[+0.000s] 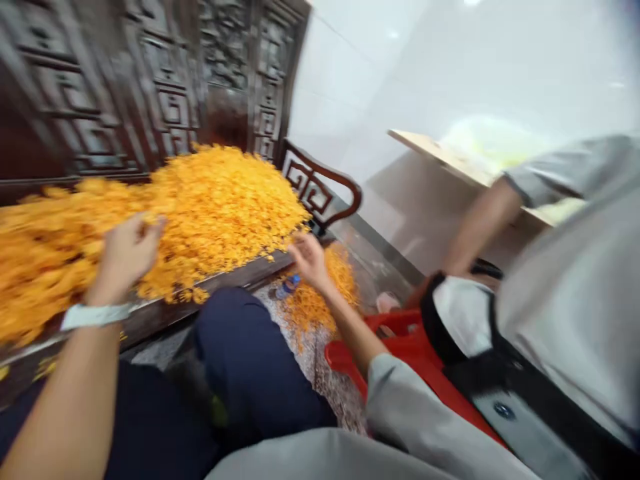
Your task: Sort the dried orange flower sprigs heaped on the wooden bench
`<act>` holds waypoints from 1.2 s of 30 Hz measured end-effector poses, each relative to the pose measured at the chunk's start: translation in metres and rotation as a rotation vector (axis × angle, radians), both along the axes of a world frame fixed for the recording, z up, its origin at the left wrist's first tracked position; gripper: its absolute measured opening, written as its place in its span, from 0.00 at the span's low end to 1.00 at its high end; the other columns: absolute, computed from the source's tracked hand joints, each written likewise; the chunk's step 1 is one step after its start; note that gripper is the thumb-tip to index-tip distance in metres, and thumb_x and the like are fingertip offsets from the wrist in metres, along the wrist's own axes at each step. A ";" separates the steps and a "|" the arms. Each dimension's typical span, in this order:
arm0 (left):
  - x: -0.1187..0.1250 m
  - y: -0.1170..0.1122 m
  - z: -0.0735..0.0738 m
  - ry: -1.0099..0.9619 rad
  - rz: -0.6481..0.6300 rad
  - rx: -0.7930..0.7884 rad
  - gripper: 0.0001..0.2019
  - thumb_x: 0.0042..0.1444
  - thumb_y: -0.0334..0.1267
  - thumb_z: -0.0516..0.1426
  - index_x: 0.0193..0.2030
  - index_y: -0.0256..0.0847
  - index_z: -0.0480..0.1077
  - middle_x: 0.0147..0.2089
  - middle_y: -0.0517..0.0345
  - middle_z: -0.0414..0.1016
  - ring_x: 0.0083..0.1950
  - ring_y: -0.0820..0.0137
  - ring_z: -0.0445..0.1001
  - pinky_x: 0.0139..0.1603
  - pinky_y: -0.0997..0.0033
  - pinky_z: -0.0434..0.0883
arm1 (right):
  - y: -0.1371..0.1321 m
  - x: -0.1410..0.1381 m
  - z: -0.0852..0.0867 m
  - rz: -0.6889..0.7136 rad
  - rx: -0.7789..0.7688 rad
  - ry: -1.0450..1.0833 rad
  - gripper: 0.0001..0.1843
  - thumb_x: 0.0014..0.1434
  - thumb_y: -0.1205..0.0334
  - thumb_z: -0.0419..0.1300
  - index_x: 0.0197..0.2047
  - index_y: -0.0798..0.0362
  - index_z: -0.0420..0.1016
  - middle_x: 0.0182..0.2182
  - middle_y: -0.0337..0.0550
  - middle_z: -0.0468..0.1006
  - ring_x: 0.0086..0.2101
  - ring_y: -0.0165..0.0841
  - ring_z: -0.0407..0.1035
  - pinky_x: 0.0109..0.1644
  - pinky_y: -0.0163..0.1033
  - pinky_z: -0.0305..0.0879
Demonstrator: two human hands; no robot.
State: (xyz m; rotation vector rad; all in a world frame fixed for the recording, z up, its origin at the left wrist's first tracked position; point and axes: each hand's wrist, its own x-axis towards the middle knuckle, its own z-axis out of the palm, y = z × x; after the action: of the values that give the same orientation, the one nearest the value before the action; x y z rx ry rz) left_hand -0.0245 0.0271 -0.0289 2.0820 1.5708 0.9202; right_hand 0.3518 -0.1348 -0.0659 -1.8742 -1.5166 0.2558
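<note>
A big heap of orange flowers (215,207) lies on a dark carved wooden bench (240,270). My left hand (127,253), with a white band on the wrist, is at the near side of the heap, fingers curled round some flowers. My right hand (307,259) is at the bench's front edge beside the heap, fingers loosely stretched out and holding nothing that I can see. More orange flowers (320,300) lie on the floor just below it. The picture is smeared by motion.
A person in a grey shirt (575,287) sits close on my right, one arm (475,227) reaching down. There is a red plastic container (405,347) between us and a small bottle (287,287) on the floor. My dark-trousered knee (245,347) is in front.
</note>
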 end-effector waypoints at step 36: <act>-0.058 0.018 -0.015 -0.166 0.206 0.074 0.12 0.71 0.46 0.59 0.42 0.39 0.74 0.31 0.54 0.71 0.35 0.63 0.72 0.41 0.62 0.68 | 0.044 -0.185 0.099 1.217 -0.093 0.355 0.11 0.74 0.49 0.60 0.51 0.43 0.81 0.37 0.42 0.79 0.36 0.34 0.74 0.43 0.42 0.71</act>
State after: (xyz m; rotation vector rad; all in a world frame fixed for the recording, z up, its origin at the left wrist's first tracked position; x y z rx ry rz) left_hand -0.0829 0.0454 -0.0439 1.8609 1.7074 1.2066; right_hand 0.1671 -0.0906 0.0331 -0.6627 -2.1867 1.1309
